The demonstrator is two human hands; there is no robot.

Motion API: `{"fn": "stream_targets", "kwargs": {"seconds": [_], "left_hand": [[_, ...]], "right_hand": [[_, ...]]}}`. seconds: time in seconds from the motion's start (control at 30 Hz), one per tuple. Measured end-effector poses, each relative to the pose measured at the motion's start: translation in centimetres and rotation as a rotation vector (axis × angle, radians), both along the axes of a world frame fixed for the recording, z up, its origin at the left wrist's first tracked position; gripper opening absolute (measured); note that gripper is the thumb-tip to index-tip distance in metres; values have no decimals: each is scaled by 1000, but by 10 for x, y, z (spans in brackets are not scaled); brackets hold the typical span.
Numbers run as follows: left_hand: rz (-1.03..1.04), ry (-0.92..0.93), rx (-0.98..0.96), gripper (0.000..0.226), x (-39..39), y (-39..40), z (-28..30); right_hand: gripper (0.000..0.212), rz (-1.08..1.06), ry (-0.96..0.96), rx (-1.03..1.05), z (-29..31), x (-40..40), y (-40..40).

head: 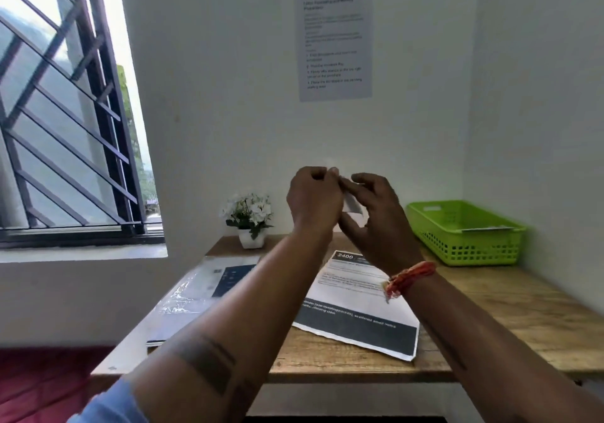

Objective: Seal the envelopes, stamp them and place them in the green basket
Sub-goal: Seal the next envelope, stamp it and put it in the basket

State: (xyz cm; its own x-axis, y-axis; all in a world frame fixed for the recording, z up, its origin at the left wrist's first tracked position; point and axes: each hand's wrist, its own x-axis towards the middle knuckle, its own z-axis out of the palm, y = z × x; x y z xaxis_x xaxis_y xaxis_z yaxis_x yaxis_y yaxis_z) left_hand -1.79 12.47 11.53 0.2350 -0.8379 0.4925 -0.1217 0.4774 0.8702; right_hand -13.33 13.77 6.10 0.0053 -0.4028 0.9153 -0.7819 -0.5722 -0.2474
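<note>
Window bars point(65, 122) fill my far left; a small potted white flower point(249, 218) stands at the back of the wooden table point(510, 311), and a plastic-wrapped packet point(209, 288) lies on the table's left part; my left hand point(312, 198) is raised above the table, its fingers curled and pinching the top of a small white piece of paper point(352, 206); whether it is a stamp or a backing strip I cannot tell, it is too blurred; the paper hangs between my two hands, touching both; my right hand point(376, 216), with a red thread band point(408, 277) at the wrist, curls its fingers round the paper from the right side; below my hands a printed sheet point(356, 308) lies flat on the table; the green basket point(464, 231) sits at the table's back right corner, well apart from my hands, with a white envelope point(487, 229) lying inside it; a notice point(335, 42) hangs on the wall above.
</note>
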Motion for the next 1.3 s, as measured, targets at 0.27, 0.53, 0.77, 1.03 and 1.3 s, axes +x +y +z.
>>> {"fn": "stream_targets", "kwargs": {"seconds": [0.27,0.53,0.77,1.03,1.3], "left_hand": [[-208,231,518,10,37,-20,-57],[95,-816,430,33,46,-34,-112],[143,-1235,-56,25,24,-35,-139],[-249,-1315,181,54,13,-45,-156],[-238,-1447,326,60,13,-42,-149]], "right_hand": [[68,-275,524,339,-49,-32,-4],[55,-14,567,774,-79,-43,-11],[64,43,571,980,-83,-38,-12],[60,4,633,1084,-84,-42,-12],[68,-266,576,1229,-83,-101,-8]]}}
